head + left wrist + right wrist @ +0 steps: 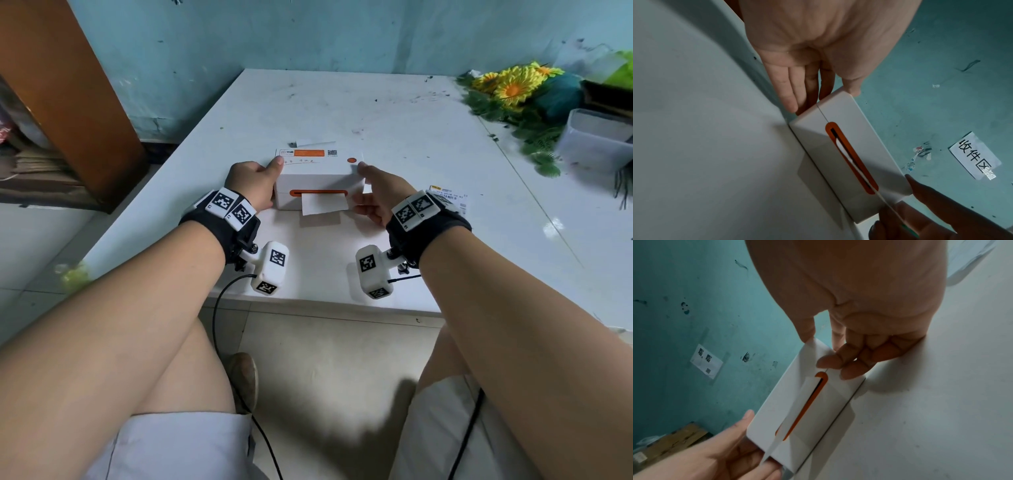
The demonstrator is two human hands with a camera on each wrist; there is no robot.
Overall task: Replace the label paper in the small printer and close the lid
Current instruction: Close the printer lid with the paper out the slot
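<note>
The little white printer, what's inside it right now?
Only a white paper strip poking from the orange slot shows. The printer lid is down, left hand and right hand at its ends, so any roll inside is hidden.

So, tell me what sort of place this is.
Probably a parcel room: a white plastic label printer, a printed shipping label on the white table, and a taped paper wall sign reading 收件区.

Both my forearms reach forward, wrists banded. My left grip (pixel 254 185) presses straight fingers against the printer (pixel 318 174), thumb on top; my right grip (pixel 376 197) pinches its corner, fingers curled.
</note>
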